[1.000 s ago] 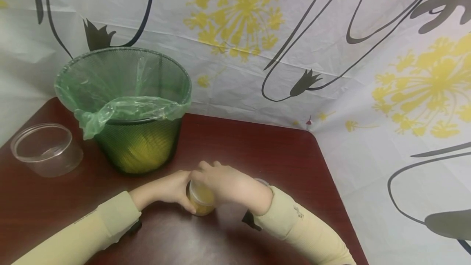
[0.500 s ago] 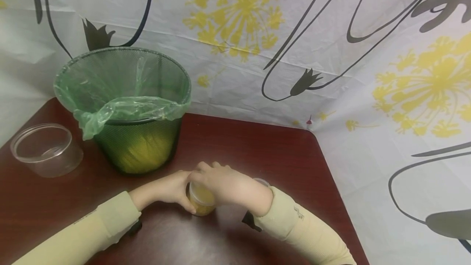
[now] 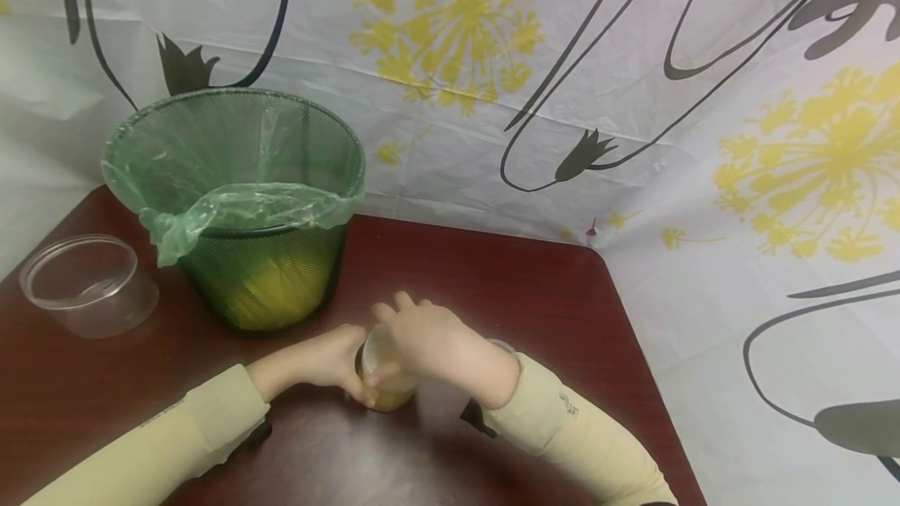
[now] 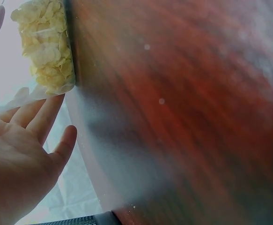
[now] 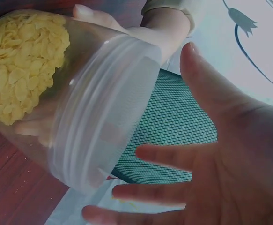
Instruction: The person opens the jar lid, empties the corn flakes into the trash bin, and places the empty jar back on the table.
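A clear plastic jar (image 3: 389,400) holding yellow flakes (image 5: 26,65) stands on the table in front of me. Its translucent white ridged lid (image 5: 96,117) sits on the mouth. From the left side, my left hand (image 3: 329,359) grips the jar's body, thumb in front and fingers behind. Over the lid is my right hand (image 3: 439,346), its fingers spread; the right wrist view shows the palm (image 5: 239,164) facing the lid with a gap between. In the left wrist view, the flakes in the jar (image 4: 47,47) show above the left hand (image 4: 21,159).
A mesh wastebasket (image 3: 281,279) with a green bag liner stands at the back left of the dark red table (image 3: 492,272). Left of it is a clear round tub (image 3: 105,322). Behind my right wrist, a clear rim (image 3: 502,345) partly shows. Patterned white curtain (image 3: 436,155) surrounds the table.
My right hand's fingers have come off the lid, spread and lifted slightly. The left hand and the jar stay where they were.
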Motion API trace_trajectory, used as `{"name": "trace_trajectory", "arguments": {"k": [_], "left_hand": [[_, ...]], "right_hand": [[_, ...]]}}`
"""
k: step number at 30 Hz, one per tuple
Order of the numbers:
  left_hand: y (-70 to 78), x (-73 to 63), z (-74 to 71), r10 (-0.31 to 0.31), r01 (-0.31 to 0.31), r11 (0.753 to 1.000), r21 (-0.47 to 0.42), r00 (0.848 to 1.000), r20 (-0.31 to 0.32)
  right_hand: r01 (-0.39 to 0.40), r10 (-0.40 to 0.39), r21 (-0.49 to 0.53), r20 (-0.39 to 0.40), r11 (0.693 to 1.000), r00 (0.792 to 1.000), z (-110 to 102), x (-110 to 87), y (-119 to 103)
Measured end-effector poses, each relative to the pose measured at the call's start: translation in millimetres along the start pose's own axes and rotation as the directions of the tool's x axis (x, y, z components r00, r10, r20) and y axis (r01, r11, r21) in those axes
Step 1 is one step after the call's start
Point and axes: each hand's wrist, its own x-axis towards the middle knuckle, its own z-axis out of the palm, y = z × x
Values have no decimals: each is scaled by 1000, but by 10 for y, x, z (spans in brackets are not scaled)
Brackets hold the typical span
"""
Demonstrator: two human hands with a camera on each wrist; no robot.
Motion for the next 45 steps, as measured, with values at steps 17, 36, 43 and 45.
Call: {"name": "trace_trajectory", "arguments": {"k": [17, 36, 43, 45], "left_hand": [[12, 5, -3, -13, 13, 1000, 0, 1000, -13], [8, -2, -11, -19, 19, 999, -45, 1000, 3], [-15, -8, 6, -9, 9, 1000, -7, 1000, -11], [-17, -11, 12, -8, 8, 1000, -6, 1000, -12]], "right_hand": [[-9, 8, 7, 34, 1000, 999, 28, 37, -38], [68, -69, 17, 36, 998, 997, 3, 15, -24], [96, -98, 40, 35, 995, 995, 0, -1, -34], [113, -114, 33, 30, 993, 993, -2, -10, -34]]}}
